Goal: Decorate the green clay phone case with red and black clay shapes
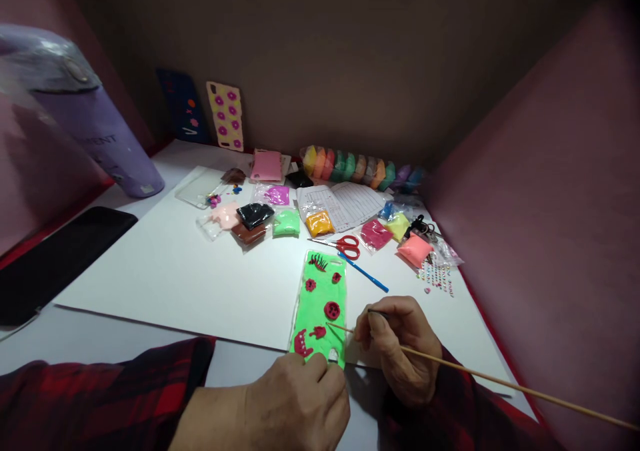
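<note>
A phone case covered in green clay (320, 304) with red clay shapes lies on a white board (165, 271). My left hand (295, 404) is closed, pinching the case's near end. My right hand (400, 347) is closed round a long thin wooden stick (500, 379), whose tip touches the green surface next to a red shape near the case's near end.
Small bags of coloured clay (287, 223), red-handled scissors (345, 245), a blue pen (365, 274), a row of clay tubs (360, 166) and gem stickers (437, 279) lie beyond. Decorated cases (226, 115) lean on the back wall. A purple bottle (95, 131) and black phone (55, 257) sit left.
</note>
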A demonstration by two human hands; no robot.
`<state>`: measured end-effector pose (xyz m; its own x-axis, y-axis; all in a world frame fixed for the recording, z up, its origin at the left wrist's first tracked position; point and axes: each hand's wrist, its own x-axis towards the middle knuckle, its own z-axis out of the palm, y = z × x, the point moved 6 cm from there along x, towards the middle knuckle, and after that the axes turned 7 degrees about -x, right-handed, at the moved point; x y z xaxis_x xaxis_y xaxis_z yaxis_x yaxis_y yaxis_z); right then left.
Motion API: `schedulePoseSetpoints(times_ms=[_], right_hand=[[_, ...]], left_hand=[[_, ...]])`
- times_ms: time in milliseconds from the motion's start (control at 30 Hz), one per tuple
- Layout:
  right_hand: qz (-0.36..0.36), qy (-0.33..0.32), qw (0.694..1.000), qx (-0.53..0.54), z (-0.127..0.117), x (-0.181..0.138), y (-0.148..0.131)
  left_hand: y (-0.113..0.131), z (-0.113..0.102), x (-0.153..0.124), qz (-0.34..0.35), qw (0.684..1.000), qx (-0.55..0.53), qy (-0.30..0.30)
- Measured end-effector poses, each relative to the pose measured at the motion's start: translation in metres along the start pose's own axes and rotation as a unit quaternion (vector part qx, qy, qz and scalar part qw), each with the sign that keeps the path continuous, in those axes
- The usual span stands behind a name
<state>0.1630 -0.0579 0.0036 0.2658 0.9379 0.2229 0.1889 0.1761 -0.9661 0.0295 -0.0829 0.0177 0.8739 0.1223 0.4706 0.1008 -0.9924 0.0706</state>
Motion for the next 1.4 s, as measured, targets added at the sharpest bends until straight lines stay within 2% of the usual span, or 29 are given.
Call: schedulePoseSetpoints(times_ms=[67, 133, 167, 300, 367, 433, 500, 533, 633, 767, 900, 1000, 1067, 1133, 1233, 1300, 1400], right_hand=[[-0.008, -0.003, 1.000, 0.005, 0.000, 0.000, 0.001], [-0.028, -0.009, 1.000, 0.008, -0.001, 0.001, 0.000], [-0.039, -0.011, 0.999, 0.009, -0.001, 0.001, 0.000], [-0.064, -0.012, 0.998, 0.003, -0.003, 0.002, -0.001], [-0.064, -0.011, 0.998, -0.004, -0.003, 0.002, -0.002], [-0.056, -0.006, 0.998, -0.009, -0.003, 0.002, -0.002], [-0.037, -0.001, 0.999, -0.012, -0.003, 0.001, -0.002], [-0.027, 0.000, 1.000, -0.012, -0.002, 0.001, -0.002], [-0.012, -0.004, 1.000, -0.010, 0.000, 0.000, -0.002], [-0.021, -0.009, 1.000, -0.002, 0.000, 0.000, 0.000], [-0.044, -0.011, 0.999, 0.004, -0.001, 0.001, 0.002], [-0.055, -0.007, 0.998, 0.006, -0.001, 0.001, 0.001], [-0.066, -0.005, 0.998, 0.009, -0.002, 0.002, -0.001], [-0.072, -0.005, 0.997, 0.013, -0.003, 0.002, -0.003], [-0.067, -0.012, 0.998, 0.007, -0.003, 0.002, -0.004], [-0.056, -0.019, 0.998, 0.003, -0.003, 0.002, -0.003], [-0.034, -0.018, 0.999, 0.008, -0.003, 0.001, -0.001]], left_hand=[[-0.001, -0.004, 0.001, 0.000, 1.000, -0.007, -0.003], [-0.003, 0.000, 0.002, -0.015, 0.998, -0.012, -0.055], [-0.003, 0.000, 0.002, -0.015, 0.998, -0.015, -0.060], [0.000, -0.001, 0.000, 0.000, 1.000, 0.005, 0.022], [0.000, 0.001, 0.000, 0.002, 1.000, -0.001, 0.019], [0.000, -0.003, 0.002, 0.001, 1.000, -0.009, -0.010], [-0.002, -0.005, 0.005, -0.014, 0.996, -0.008, -0.082], [-0.001, -0.009, 0.006, -0.003, 0.996, -0.007, -0.094], [-0.002, -0.018, 0.009, -0.008, 0.996, -0.001, -0.087], [-0.001, -0.005, 0.003, -0.013, 0.997, -0.007, -0.072], [-0.001, 0.000, 0.001, -0.024, 0.999, -0.015, -0.032], [-0.001, -0.008, 0.004, -0.023, 0.999, -0.024, -0.043], [-0.001, -0.016, 0.007, -0.012, 0.997, -0.031, -0.071], [-0.005, -0.027, 0.009, -0.004, 0.998, -0.050, -0.045], [-0.021, -0.038, 0.010, -0.018, 0.997, -0.066, 0.047], [-0.046, -0.039, 0.009, -0.105, 0.988, -0.060, 0.093], [-0.078, -0.027, 0.009, -0.193, 0.976, -0.089, 0.043]])
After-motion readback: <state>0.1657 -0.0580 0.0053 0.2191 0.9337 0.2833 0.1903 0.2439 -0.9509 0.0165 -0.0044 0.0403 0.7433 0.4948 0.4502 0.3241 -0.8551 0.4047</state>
